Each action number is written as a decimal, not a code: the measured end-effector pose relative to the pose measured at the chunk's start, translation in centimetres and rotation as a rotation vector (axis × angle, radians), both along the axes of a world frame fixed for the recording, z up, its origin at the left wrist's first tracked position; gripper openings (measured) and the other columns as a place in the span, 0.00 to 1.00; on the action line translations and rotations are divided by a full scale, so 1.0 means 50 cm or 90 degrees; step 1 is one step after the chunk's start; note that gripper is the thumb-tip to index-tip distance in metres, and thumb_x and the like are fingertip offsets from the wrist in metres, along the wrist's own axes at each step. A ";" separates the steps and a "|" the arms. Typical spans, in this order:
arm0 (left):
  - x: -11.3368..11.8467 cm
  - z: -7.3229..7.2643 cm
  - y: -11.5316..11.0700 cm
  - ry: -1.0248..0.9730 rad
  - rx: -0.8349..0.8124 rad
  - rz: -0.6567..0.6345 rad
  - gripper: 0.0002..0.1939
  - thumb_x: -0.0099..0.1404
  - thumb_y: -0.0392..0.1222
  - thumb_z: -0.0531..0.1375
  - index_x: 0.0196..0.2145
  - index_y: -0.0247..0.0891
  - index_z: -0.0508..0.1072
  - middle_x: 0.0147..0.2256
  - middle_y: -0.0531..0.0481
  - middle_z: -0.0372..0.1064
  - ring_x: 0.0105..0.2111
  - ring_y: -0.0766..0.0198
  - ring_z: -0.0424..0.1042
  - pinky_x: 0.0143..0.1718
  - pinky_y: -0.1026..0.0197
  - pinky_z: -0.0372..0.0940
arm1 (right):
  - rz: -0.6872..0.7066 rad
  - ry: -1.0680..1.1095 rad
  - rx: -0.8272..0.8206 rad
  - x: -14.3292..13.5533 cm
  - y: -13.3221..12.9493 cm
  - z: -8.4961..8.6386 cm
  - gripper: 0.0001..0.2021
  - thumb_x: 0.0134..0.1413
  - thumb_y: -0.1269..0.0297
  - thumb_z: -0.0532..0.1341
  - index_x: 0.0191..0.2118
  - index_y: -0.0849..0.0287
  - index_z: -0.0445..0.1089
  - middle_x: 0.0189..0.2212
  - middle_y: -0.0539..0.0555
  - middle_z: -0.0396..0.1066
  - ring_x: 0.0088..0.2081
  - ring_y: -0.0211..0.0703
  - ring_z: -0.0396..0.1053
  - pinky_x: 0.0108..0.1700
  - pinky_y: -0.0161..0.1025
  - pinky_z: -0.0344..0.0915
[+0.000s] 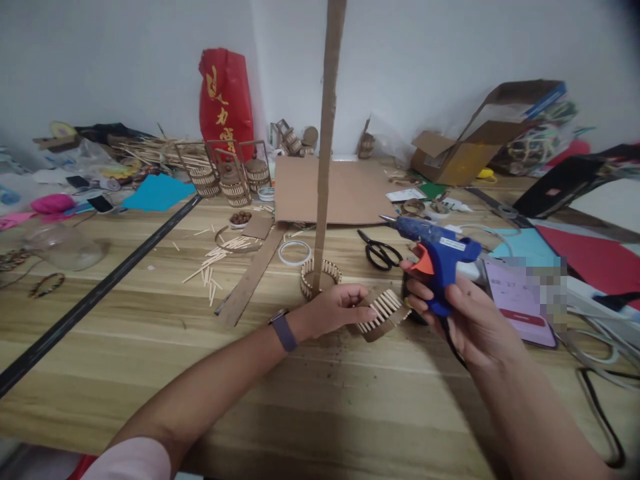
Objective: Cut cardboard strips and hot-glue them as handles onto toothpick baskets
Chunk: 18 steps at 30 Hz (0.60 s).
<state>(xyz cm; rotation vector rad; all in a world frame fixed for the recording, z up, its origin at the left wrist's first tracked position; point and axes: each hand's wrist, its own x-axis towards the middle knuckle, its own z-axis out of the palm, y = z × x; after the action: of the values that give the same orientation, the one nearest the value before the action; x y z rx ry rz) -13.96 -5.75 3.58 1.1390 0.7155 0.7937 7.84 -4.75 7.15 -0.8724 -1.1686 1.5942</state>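
My left hand [340,310] grips a small cardboard ring [383,315] faced with short pale sticks, holding it tilted above the table. In my right hand [460,307] is a blue glue gun [433,247] with an orange trigger, its nozzle pointing left. Just behind my left hand stands a round stick-sided basket [306,283], from which a tall cardboard strip [325,147] rises upright. Black-handled scissors [383,255] and a roll of white tape [295,253] lie beyond it.
Loose sticks [215,260] and a long cardboard strip [255,277] lie left of centre. Several finished little baskets [235,187] stand before a red bag [226,100]. A cardboard sheet [330,193] lies at the back; a phone [517,300] is at right.
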 end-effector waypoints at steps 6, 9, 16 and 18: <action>-0.006 0.023 -0.090 -0.114 -0.132 0.051 0.29 0.48 0.56 0.77 0.39 0.34 0.75 0.36 0.51 0.70 0.34 0.67 0.66 0.39 0.62 0.60 | 0.098 0.027 -0.014 0.007 -0.029 -0.004 0.25 0.41 0.48 0.77 0.47 0.49 0.80 0.23 0.49 0.63 0.24 0.37 0.57 0.22 0.35 0.52; -0.014 0.030 -0.133 -0.130 -0.197 0.062 0.30 0.44 0.52 0.79 0.39 0.33 0.76 0.36 0.50 0.71 0.34 0.66 0.67 0.38 0.62 0.60 | 0.147 -0.001 -0.002 -0.001 -0.038 -0.009 0.22 0.45 0.47 0.75 0.45 0.49 0.79 0.21 0.49 0.63 0.23 0.38 0.55 0.24 0.37 0.49; -0.034 0.038 -0.185 -0.085 -0.256 0.084 0.28 0.41 0.50 0.80 0.36 0.32 0.78 0.32 0.52 0.72 0.32 0.66 0.67 0.35 0.63 0.59 | 0.183 -0.033 0.005 -0.014 -0.043 -0.013 0.18 0.49 0.45 0.72 0.40 0.50 0.78 0.17 0.47 0.58 0.20 0.38 0.50 0.25 0.40 0.47; -0.042 0.043 -0.198 -0.072 -0.268 0.072 0.27 0.42 0.50 0.79 0.35 0.32 0.79 0.32 0.52 0.72 0.32 0.67 0.66 0.36 0.63 0.59 | 0.200 -0.035 0.016 -0.013 -0.045 -0.017 0.17 0.52 0.44 0.70 0.41 0.50 0.78 0.16 0.46 0.57 0.19 0.37 0.47 0.24 0.40 0.46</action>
<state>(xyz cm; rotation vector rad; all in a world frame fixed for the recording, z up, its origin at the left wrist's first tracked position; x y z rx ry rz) -16.03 -15.65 5.75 0.6742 0.8120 0.7517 7.21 -6.98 6.29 -0.7468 -1.4148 1.8107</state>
